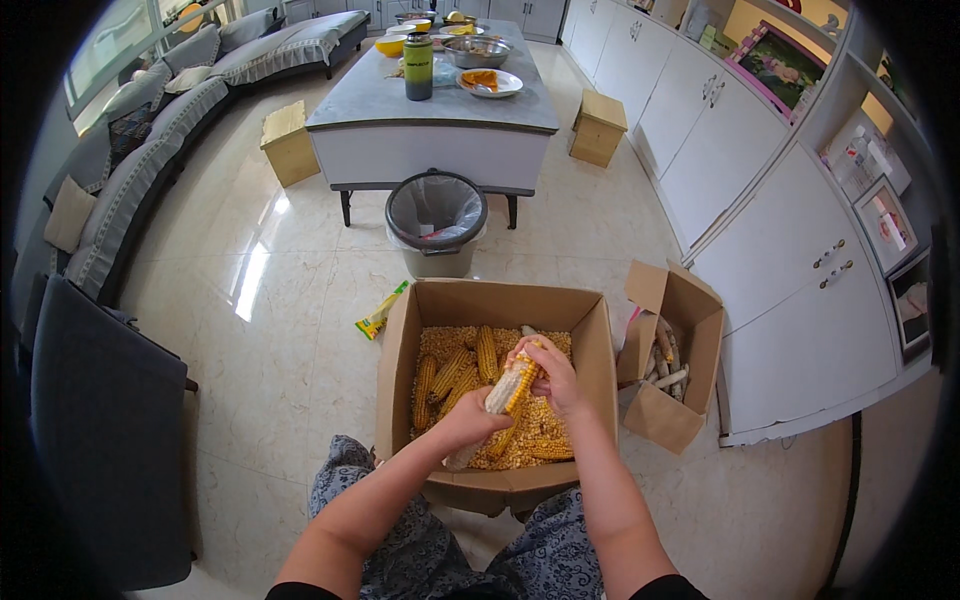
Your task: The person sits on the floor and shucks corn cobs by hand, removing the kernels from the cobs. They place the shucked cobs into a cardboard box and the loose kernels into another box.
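A partly shelled corn cob (pixel 514 388) is held at a tilt over a cardboard box (pixel 396 400); one side of it is bare and pale, the other still bears yellow kernels. My left hand (pixel 471 418) grips its lower end. Around the upper end closes my right hand (pixel 548 372), its fingers wrapped over the kernels. Inside the box, loose corn kernels (pixel 555 415) form a thick layer. Several whole dried corn cobs (pixel 452 375) lie on them, mostly to the left of my hands. A pale bare cob (pixel 460 458) shows partly beneath my left wrist.
On the right, a smaller open box (pixel 672 418) holds several stripped cobs (pixel 670 360). A lined trash bin (pixel 437 262) stands just beyond the big box, before the table (pixel 430 150). A yellow-green packet (pixel 382 312) lies on the floor. A dark chair (pixel 110 430) is at left.
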Tool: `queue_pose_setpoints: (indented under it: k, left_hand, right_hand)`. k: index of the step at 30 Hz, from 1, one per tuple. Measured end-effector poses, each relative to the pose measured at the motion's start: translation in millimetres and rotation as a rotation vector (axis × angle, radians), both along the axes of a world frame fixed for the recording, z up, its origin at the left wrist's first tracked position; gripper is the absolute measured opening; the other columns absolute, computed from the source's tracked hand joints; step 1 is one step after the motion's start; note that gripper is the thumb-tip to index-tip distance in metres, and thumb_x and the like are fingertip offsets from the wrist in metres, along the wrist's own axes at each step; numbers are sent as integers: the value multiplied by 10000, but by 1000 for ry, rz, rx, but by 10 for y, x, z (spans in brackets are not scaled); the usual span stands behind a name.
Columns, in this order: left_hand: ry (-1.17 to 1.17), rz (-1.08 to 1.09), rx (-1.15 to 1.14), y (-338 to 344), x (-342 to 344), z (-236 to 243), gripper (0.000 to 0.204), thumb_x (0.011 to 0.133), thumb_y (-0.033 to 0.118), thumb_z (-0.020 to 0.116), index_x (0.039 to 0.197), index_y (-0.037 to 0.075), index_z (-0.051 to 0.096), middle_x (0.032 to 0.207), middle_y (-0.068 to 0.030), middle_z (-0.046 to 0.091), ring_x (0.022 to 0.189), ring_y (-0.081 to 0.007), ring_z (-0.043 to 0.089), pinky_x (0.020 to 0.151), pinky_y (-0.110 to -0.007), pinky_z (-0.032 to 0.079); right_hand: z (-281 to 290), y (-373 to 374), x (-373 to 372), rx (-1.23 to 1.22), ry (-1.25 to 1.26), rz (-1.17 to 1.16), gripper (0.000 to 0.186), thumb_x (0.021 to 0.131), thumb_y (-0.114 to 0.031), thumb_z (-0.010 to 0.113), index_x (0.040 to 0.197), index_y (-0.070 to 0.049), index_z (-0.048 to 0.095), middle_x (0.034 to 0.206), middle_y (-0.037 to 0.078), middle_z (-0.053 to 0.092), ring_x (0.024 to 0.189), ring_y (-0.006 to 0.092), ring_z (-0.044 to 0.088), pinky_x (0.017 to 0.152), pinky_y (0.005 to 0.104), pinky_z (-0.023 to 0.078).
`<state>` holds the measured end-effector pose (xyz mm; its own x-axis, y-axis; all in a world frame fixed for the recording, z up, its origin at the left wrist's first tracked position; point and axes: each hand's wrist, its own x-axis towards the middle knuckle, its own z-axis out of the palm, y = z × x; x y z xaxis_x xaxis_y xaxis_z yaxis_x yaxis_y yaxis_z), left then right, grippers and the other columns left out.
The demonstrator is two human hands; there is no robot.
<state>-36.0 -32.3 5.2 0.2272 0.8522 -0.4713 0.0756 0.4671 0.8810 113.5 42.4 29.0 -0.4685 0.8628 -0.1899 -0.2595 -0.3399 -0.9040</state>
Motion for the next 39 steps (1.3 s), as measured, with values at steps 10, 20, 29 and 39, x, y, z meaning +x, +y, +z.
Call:
queue_pose_setpoints:
  k: [10, 20, 29, 39]
  left_hand:
    - [52, -12, 13, -28, 23, 79, 302, 685, 137, 674, 911, 22, 510, 660, -27, 538, 500, -105, 513, 468, -255, 436]
    - [199, -21, 166, -49, 29, -108, 346, 685, 138, 676, 975, 12, 537, 698, -30, 560, 556, -89, 516, 518, -249, 434]
    - [69, -43, -13, -21, 1, 25, 358, 682, 148, 682, 977, 4, 539, 698, -28, 561, 560, -97, 522, 522, -247, 433]
    - [275, -27, 229, -68, -12, -211, 336, 677, 169, 648, 956, 15, 542, 681, -52, 562, 527, -117, 532, 496, -267, 438]
  right_hand:
    - [-215, 5, -34, 196, -226, -42, 185, 882, -219, 550, 911, -45, 493, 796, 63, 584, 726, 103, 560, 642, 221, 452]
    - [-418, 46, -19, 248, -231, -83, 226, 907, -286, 451, 889, -73, 524, 773, 56, 594, 581, 45, 494, 421, 160, 324]
    - [-34, 40, 87, -99, 52, 57, 271, 919, -295, 404, 885, -66, 545, 795, 65, 608, 533, 44, 450, 432, 165, 292]
    - [-259, 39, 22, 39, -84, -32, 215, 890, -244, 526, 829, -40, 557, 775, 50, 596, 693, 92, 549, 611, 222, 435]
